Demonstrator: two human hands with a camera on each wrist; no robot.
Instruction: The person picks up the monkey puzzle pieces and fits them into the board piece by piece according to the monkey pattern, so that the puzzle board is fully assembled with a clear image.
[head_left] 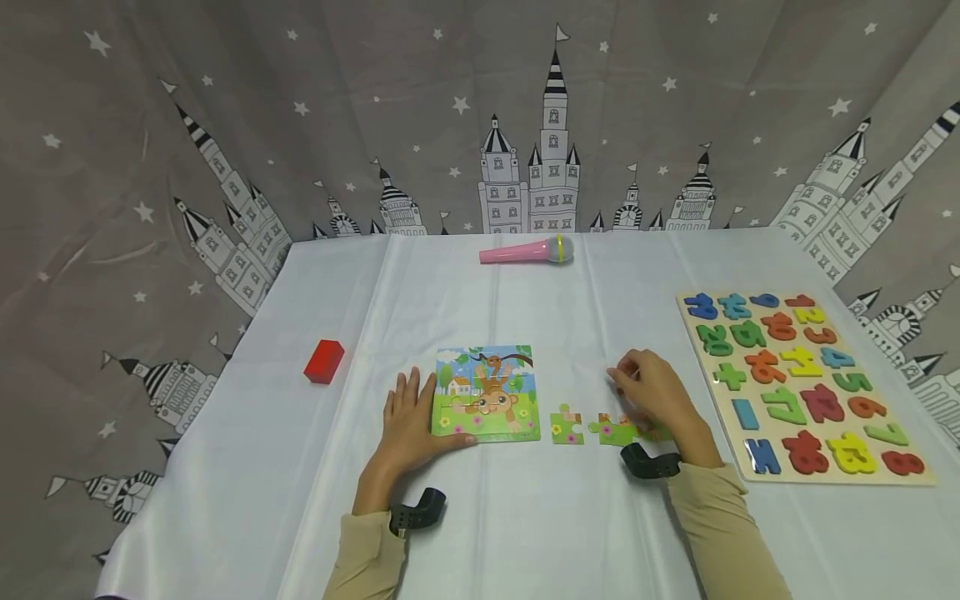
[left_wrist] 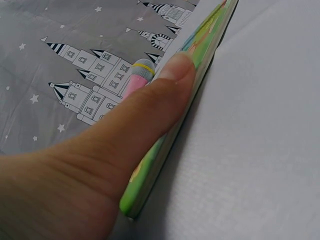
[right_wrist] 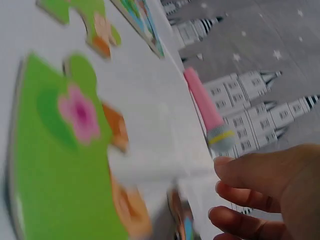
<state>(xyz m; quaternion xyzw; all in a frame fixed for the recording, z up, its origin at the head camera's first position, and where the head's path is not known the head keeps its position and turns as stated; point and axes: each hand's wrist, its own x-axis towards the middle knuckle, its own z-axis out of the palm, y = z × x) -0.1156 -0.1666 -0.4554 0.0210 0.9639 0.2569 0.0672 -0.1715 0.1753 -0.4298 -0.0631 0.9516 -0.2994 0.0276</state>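
Observation:
A square jigsaw puzzle point(head_left: 487, 417) with a cartoon monkey lies mid-table. My left hand point(head_left: 408, 421) rests along its left side, fingers straight, and the thumb point(left_wrist: 170, 85) touches the front edge. Right of the puzzle lie a loose green jigsaw piece point(head_left: 564, 429) and a second jigsaw piece point(head_left: 615, 433) bearing a pink flower. My right hand point(head_left: 656, 387) hovers over the loose pieces, partly covering them, fingers loosely bent. In the right wrist view a gap shows between thumb and fingers, with nothing held; a small brown-and-blue piece point(right_wrist: 182, 215) appears beside the fingertips.
A wooden number board point(head_left: 765, 392) with colourful numerals and signs lies at the right, beside my right forearm. At the back is a pink toy microphone point(head_left: 517, 252). A red block point(head_left: 324, 362) sits to the left. A grey castle-print curtain point(head_left: 420, 100) borders the white-covered table point(head_left: 525, 517).

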